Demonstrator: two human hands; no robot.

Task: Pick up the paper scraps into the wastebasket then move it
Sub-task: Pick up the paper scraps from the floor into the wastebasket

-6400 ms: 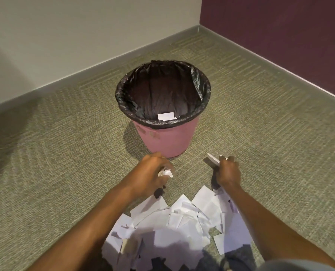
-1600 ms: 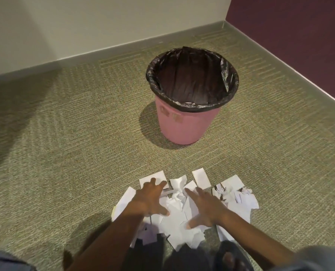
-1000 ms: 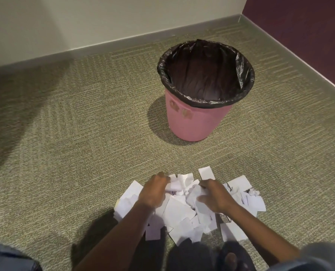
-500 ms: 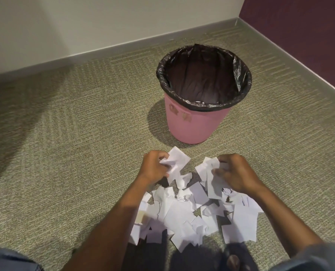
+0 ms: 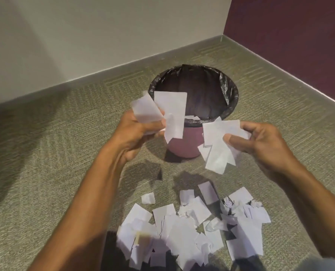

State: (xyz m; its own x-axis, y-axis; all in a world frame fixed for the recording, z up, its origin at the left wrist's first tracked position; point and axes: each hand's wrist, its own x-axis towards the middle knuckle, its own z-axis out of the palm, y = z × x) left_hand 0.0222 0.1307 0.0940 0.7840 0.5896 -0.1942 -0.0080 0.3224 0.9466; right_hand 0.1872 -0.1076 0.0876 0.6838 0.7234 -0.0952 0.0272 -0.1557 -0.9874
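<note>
A pink wastebasket (image 5: 184,147) lined with a black bag (image 5: 227,90) stands on the carpet ahead of me. My left hand (image 5: 137,132) is raised at its near left rim, gripping a few white paper scraps (image 5: 170,112). My right hand (image 5: 260,141) is raised just right of the basket's front, holding another bunch of white scraps (image 5: 219,145). A pile of several white paper scraps (image 5: 192,227) lies on the floor below both hands. A little white paper shows inside the basket near its front rim.
Green-grey carpet (image 5: 45,153) covers the floor. A cream wall (image 5: 84,36) with a grey baseboard runs behind the basket and meets a dark maroon wall (image 5: 299,36) in the corner at the back right.
Both hands have lifted off the pile with scraps in them and risen toward the wastebasket's rim. The view has tilted closer to the basket.
</note>
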